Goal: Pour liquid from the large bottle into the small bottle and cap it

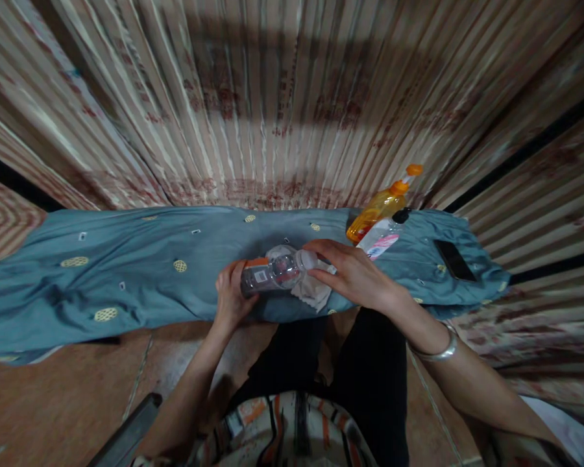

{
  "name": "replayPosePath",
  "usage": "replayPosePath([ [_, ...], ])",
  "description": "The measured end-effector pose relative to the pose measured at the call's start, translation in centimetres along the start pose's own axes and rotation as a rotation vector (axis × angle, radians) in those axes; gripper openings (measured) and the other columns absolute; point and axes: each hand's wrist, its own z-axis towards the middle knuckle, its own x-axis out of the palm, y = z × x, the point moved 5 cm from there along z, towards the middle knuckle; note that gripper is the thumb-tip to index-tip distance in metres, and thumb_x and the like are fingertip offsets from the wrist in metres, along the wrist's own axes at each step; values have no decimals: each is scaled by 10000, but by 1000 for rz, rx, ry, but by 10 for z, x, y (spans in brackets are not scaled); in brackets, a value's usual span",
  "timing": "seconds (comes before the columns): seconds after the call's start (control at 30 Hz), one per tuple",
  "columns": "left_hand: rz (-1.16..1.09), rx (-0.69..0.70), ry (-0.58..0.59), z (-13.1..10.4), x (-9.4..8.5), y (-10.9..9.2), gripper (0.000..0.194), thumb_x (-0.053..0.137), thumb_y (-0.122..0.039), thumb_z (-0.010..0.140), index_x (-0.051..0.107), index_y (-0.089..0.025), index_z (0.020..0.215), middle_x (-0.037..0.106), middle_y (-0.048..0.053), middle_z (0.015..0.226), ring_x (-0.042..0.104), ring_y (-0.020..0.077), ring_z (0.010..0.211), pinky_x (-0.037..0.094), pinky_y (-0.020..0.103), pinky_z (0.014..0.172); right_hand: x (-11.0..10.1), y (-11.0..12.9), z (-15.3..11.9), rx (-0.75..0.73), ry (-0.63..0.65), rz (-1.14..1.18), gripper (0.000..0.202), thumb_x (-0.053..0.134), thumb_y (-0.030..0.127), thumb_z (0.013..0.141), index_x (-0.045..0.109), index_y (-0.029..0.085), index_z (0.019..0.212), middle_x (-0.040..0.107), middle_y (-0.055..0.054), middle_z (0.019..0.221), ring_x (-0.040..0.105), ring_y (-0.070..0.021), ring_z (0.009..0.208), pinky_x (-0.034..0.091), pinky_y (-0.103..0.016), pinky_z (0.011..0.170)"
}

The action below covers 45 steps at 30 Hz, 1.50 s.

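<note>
A clear plastic bottle with an orange-edged label is held tilted nearly sideways over the cloth-covered table. My left hand wraps round its base end. At the other end, my right hand pinches the whitish cap between thumb and fingers. Under and just right of the bottle lies a crumpled white cloth or tissue, partly hidden by the bottle and my right hand. A clear round shape shows behind the bottle; what it is I cannot make out.
Beyond my right hand stand an orange pump bottle and a clear bottle with a black top. A black phone lies at the right on the blue-green tablecloth. Patterned curtains hang right behind the table.
</note>
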Motion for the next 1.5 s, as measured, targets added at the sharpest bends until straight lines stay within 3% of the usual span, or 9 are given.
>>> replayPosePath([
  [0.2,45,59,-28,-3,2,-5,784,740,-227,719,495,-181,1463,599,187,1420,569,406,1327,462,562,1118,2,-12,-3,100,70,37,373,608,377,1004,636,213,1337,755,-96,1286,757,-216,1078,588,-337,924],
  [0.4,71,73,-41,-7,5,-9,769,728,-274,752,487,-172,1474,589,203,1430,546,417,1347,432,563,1132,13,-17,0,358,109,-144,451,483,581,1040,690,181,1001,761,-81,875,739,-221,807,451,-296,688],
  [0.5,85,77,-44,-9,6,-11,760,724,-277,763,485,-172,1477,577,209,1445,537,421,1358,427,563,1133,13,-17,-4,382,87,-195,526,485,631,1020,697,161,1125,779,-121,952,754,-260,880,490,-322,735],
  [0.63,91,86,-47,-10,6,-13,741,715,-271,784,481,-172,1481,578,214,1443,541,418,1359,426,560,1134,9,-10,-9,147,52,-51,507,545,545,1024,611,192,1382,757,-131,1271,736,-250,1136,545,-336,928],
  [0.83,100,124,-35,-8,6,-17,713,697,-246,793,489,-159,1469,585,225,1439,542,418,1358,416,564,1136,16,-18,-11,290,156,-39,364,500,473,1058,673,189,1207,779,-94,1022,739,-218,943,453,-290,766],
  [1.03,104,134,-56,-7,7,-17,698,690,-223,791,492,-166,1458,588,223,1438,549,411,1355,394,574,1158,25,-37,-16,427,92,110,409,557,554,1009,705,210,1173,760,-47,917,703,-183,832,439,-282,755],
  [1.2,43,53,-99,-7,5,-6,757,735,-259,780,455,-169,1478,578,215,1442,544,414,1362,420,591,1156,68,-83,-23,624,-24,226,599,256,555,1078,608,221,1429,768,-103,1218,727,-217,1114,544,-350,966],
  [1.37,-76,-7,-88,-3,18,-5,818,813,-283,725,466,-172,1457,615,192,1392,594,400,1301,470,596,1137,137,-85,-33,788,-104,117,862,750,542,856,477,126,1560,390,-287,1672,311,-459,1601,289,-688,1252],
  [1.5,-217,-58,-37,-1,39,-14,844,854,-309,703,471,-194,1447,621,168,1398,619,365,1302,502,557,1132,165,-65,-33,729,-129,168,559,716,352,920,607,169,1437,405,-223,1684,295,-385,1618,271,-643,1290],
])
